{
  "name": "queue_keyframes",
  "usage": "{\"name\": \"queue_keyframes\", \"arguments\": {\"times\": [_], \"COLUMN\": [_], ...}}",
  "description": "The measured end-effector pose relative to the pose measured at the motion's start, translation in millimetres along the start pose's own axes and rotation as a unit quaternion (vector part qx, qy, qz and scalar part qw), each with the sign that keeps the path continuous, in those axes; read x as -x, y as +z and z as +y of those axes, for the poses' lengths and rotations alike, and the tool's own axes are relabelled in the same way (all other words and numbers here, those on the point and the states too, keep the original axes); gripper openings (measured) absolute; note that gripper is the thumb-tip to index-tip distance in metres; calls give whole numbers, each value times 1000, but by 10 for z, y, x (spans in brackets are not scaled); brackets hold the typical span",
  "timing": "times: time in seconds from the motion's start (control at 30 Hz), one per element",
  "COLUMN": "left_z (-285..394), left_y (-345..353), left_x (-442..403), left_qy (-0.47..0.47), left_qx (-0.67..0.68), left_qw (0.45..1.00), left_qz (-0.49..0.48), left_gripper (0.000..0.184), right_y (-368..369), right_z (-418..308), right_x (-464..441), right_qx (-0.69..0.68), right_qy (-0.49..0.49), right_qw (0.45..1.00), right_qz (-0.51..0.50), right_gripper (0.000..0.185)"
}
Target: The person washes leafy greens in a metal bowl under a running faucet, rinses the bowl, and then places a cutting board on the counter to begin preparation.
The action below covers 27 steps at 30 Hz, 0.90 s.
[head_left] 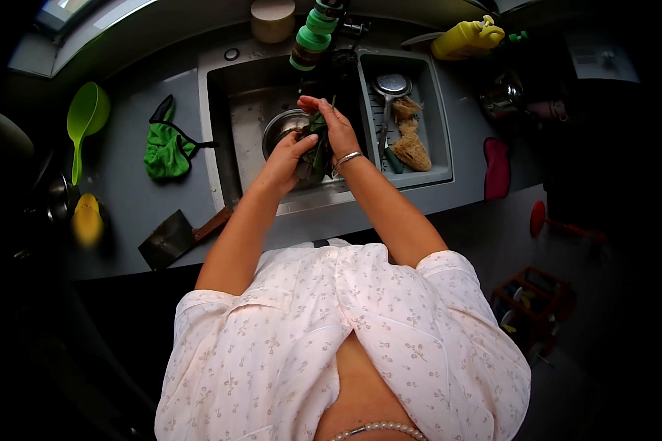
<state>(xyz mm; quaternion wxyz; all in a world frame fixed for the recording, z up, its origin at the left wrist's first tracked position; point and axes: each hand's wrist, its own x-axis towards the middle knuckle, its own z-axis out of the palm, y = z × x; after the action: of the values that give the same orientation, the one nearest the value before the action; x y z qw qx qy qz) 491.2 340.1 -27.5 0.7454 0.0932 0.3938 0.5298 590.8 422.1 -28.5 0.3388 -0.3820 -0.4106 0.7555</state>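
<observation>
Over the left basin of the steel sink (254, 117), a bunch of dark leafy greens (315, 156) is held between my two hands. My left hand (290, 159) grips the bunch from the left side, thumb toward the leaves. On the other side my right hand (336, 128) presses against it, fingers extended and a silver bracelet at the wrist. Beneath the hands sits a round metal bowl (273, 131), partly covered by them. The green faucet filter (312, 40) hangs just above my right hand.
A grey tray (440, 140) right of the basin holds a metal-headed tool (393, 86) and loofah pieces (412, 151). Left on the counter lie a cleaver (171, 239), a green cloth (168, 151) and a green ladle (88, 110). A yellow bottle (463, 42) stands back right.
</observation>
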Motion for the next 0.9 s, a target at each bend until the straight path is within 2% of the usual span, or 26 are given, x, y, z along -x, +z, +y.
{"name": "queue_keyframes", "arguments": {"times": [0.07,0.2,0.27,0.47,0.5,0.57,0.63,0.7,0.73,0.8,0.9], "left_z": [-53,-22,-37,-38,-71,-138,-172,-148,-113,-140,-220], "left_y": [-34,-10,-62,-15,-2,7,-54,-89,-82,-155,-368], "left_x": [0,41,25,88,85,57,-1,-37,-42,-103,-243], "left_qy": [29,51,56,55,53,84,72,61,51,41,54], "left_qx": [59,82,88,56,55,-34,-12,12,14,20,22], "left_qw": [997,994,994,996,996,993,994,994,991,987,985], "left_qz": [27,51,41,50,49,81,86,93,121,155,161], "left_gripper": [35,34,34,45,45,41,42,43,44,45,45], "right_y": [35,36,-13,-32,-26,-34,-70,-154,-203,-326,-576], "right_z": [-21,-35,-6,149,178,206,256,360,395,447,585], "right_x": [1,-22,-40,-23,-17,-20,-44,-111,-138,-171,-244], "right_qx": [-26,-105,-56,27,62,65,66,-66,-66,-197,-225], "right_qy": [-28,-33,-36,-58,-68,-58,-48,-5,-2,43,55], "right_qw": [999,994,995,993,991,991,992,991,991,963,951], "right_qz": [-1,19,73,98,96,98,98,119,116,176,202], "right_gripper": [41,40,43,49,52,52,52,51,51,54,52]}}
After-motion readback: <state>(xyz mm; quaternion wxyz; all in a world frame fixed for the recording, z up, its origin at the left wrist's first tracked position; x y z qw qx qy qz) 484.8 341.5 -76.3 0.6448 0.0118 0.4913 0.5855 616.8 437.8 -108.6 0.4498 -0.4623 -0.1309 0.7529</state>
